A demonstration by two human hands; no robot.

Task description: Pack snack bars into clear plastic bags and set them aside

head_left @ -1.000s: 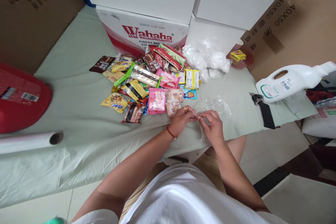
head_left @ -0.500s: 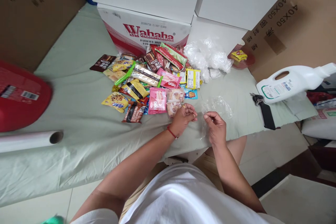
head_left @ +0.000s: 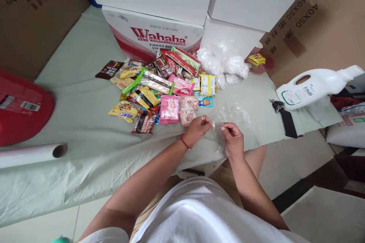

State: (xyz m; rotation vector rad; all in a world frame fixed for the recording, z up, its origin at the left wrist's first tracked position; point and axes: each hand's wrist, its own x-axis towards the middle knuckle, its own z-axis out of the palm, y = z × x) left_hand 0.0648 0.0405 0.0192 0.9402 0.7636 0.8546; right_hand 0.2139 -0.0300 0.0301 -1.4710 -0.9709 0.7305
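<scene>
The clear plastic film [head_left: 235, 114] lies between the hands and extends beyond the right hand, crumpled over the cloth-covered table [head_left: 262, 117]. The right hand [head_left: 235, 142] pinches the film between thumb and forefinger. The left hand [head_left: 198, 131] has thumb and forefinger brought together beside a glinting bit of film; whether it grips this cannot be told. The table's front edge runs just on the body side of both hands. Snack packets [head_left: 169, 109] bound the left hand's far side, near its knuckles. Rightward, a stretch of cloth separates the right hand from a black flat object [head_left: 288, 123] and a white bottle [head_left: 310, 87]. Beyond the packets, a printed carton [head_left: 156, 32] limits forward reach.
</scene>
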